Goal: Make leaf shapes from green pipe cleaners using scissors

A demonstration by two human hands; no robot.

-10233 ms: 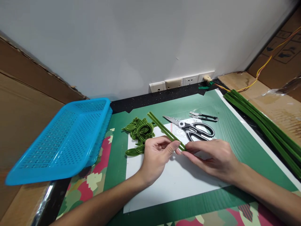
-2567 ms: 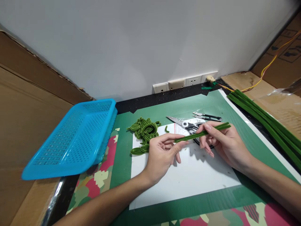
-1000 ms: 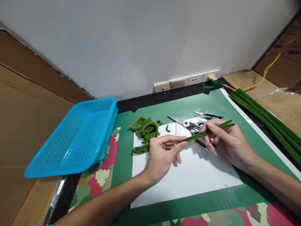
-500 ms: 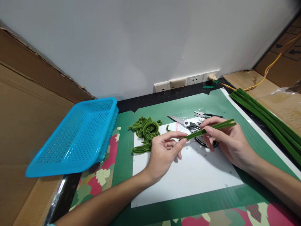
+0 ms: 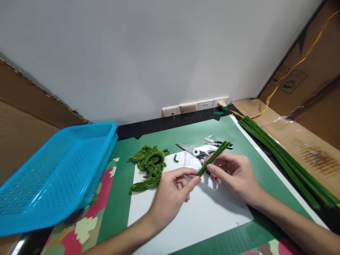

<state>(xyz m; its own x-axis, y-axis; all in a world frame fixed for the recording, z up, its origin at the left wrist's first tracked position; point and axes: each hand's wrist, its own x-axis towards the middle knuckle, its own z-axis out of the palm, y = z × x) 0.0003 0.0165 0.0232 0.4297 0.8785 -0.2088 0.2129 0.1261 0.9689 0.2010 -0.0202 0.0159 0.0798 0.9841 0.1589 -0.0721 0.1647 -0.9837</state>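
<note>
A short bundle of green pipe cleaners (image 5: pixel 218 153) slants up to the right over the white paper. My left hand (image 5: pixel 174 189) pinches its lower end between thumb and forefinger. My right hand (image 5: pixel 235 173) holds it higher up, thumb against its near side, the other fingers curled behind. Behind my right hand lie black-handled scissors (image 5: pixel 196 152), partly hidden, on a clear plastic bag (image 5: pixel 190 161). Beyond my left hand is a heap of pipe cleaners bent into leaf-like loops (image 5: pixel 151 161), with a small curled offcut (image 5: pixel 175 158) to its right.
A blue perforated basket (image 5: pixel 79 198) stands at the left. Thread snips (image 5: pixel 212 141) lie behind the scissors. Long green pipe cleaners (image 5: pixel 287 161) lie along the right edge. White paper (image 5: pixel 186 219) covers part of the green mat (image 5: pixel 114 198). A cable (image 5: pixel 276 86) runs to the wall sockets (image 5: pixel 196 106).
The bundle has swung to a steeper slant, its upper end rising. My right hand has come closer to the left. The whole view has shifted, so things sit lower and further left.
</note>
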